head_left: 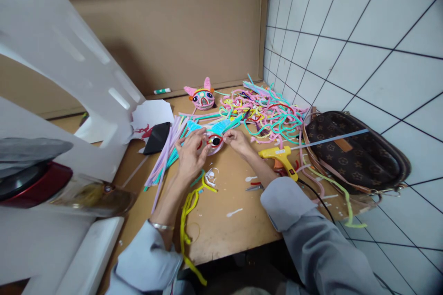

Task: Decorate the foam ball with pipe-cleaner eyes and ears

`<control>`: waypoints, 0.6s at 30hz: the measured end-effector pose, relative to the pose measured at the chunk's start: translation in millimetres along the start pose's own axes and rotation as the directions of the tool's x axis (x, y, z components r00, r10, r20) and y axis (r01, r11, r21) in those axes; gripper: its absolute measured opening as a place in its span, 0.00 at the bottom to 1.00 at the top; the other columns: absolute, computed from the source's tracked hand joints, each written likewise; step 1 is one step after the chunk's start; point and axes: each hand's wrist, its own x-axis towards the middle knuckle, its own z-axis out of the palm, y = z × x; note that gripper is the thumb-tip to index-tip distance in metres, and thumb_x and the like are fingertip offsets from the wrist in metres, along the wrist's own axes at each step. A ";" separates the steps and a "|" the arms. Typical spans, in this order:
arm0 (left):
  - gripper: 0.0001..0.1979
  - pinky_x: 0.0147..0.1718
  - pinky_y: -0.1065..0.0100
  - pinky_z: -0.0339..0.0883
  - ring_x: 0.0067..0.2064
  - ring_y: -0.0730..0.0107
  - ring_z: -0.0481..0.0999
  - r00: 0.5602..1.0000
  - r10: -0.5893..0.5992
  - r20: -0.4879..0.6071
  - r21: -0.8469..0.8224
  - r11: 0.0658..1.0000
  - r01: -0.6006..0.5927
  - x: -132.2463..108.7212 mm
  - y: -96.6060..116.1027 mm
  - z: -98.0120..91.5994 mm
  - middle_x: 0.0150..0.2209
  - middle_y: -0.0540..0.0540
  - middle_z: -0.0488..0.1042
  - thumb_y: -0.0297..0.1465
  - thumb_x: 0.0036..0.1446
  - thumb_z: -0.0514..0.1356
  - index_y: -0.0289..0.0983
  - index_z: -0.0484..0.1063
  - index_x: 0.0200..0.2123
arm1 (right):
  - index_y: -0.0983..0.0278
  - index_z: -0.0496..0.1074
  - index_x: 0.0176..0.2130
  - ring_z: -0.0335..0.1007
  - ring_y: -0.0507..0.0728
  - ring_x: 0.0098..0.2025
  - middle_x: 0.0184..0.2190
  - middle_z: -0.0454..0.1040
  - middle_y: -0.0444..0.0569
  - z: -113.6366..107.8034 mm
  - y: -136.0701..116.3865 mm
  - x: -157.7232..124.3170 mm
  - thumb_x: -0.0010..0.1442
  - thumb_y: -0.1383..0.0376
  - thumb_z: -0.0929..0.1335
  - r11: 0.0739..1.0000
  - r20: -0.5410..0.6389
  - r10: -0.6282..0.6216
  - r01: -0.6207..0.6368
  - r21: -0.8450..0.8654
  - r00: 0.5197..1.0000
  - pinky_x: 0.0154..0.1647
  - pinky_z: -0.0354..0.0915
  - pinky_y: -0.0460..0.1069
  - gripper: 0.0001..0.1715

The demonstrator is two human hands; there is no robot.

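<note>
A pipe-cleaner animal head [216, 148] with blue ears, red trim and a black eye rests near the middle of the table. My left hand [193, 153] grips its left side, fingers curled over it and hiding part of the face. At the head's right edge, beside the eye, the fingertips of my right hand [238, 142] are pinched together. Whatever they hold is too small to make out. Close to my right forearm lies a yellow hot glue gun [282, 159] with a long glue stick in its back.
Behind stands a finished-looking pink animal head [203, 98]. Tangled pipe cleaners [273, 117] fill the back right, beside a brown handbag [356, 152]. Straight pipe cleaners [169, 150] and a black phone [157, 138] lie left. Yellow strands [187, 214] hang over the front edge.
</note>
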 end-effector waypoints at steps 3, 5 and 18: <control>0.11 0.59 0.49 0.51 0.62 0.52 0.73 1.000 -0.002 -0.009 0.005 1.000 0.002 -0.9 -1.1 -0.1 0.60 0.38 0.75 0.41 0.65 0.56 0.40 0.72 0.42 | 0.63 0.69 0.21 0.60 0.49 0.23 0.18 0.67 0.37 0.1 0.4 1.0 0.45 0.70 0.69 1.000 0.013 -0.002 0.002 0.005 1.000 0.30 0.58 0.45 0.05; 0.12 0.60 0.49 0.51 0.61 0.51 0.73 1.000 0.002 -0.010 0.003 1.000 -0.001 -1.2 -2.4 -0.1 0.60 0.38 0.76 0.41 0.66 0.56 0.40 0.72 0.42 | 0.63 0.69 0.21 0.60 0.49 0.24 0.18 0.67 0.37 0.5 1.0 1.6 0.45 0.70 0.68 1.000 0.015 -0.006 0.006 0.009 1.000 0.30 0.59 0.45 0.05; 0.12 0.67 0.42 0.46 0.65 0.51 0.68 1.000 -0.022 0.017 -0.019 1.000 0.022 -1.0 -3.5 -2.3 0.58 0.38 0.75 0.41 0.65 0.54 0.41 0.70 0.41 | 0.62 0.70 0.19 0.60 0.49 0.23 0.17 0.67 0.37 3.7 2.2 3.8 0.43 0.69 0.69 1.000 0.017 0.006 -0.006 0.012 1.000 0.29 0.57 0.45 0.04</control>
